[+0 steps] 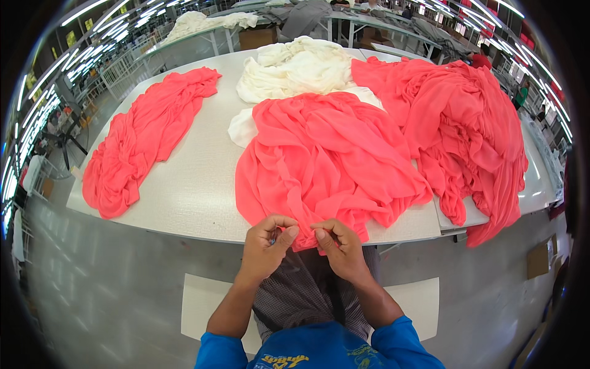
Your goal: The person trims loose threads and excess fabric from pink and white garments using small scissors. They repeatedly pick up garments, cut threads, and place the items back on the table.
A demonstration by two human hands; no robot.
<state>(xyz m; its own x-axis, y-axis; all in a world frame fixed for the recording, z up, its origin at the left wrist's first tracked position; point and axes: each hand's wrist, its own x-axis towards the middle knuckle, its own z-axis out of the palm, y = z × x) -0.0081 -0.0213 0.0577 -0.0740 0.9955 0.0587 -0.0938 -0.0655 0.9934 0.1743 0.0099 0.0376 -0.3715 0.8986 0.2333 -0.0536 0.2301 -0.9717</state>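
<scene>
A coral-pink garment (322,152) of thin, gathered cloth lies in front of me, its near end hanging slightly over the table's edge. At that end, my left hand (269,246) pinches the fabric between thumb and forefinger. Something small and shiny shows inside its curled fingers, too hidden to name. My right hand (341,246) grips the same gathered edge a short way to the right, thumb against forefinger. The two hands are close together, just above my lap, and the stretch of cloth between them is bunched.
The white table (193,184) carries a long coral bundle (147,138) at left, a cream cloth heap (297,67) behind, and a large coral pile (465,124) at right, overhanging the edge. Farther back are more fabric-covered tables. A cardboard box (540,258) is on the floor at right.
</scene>
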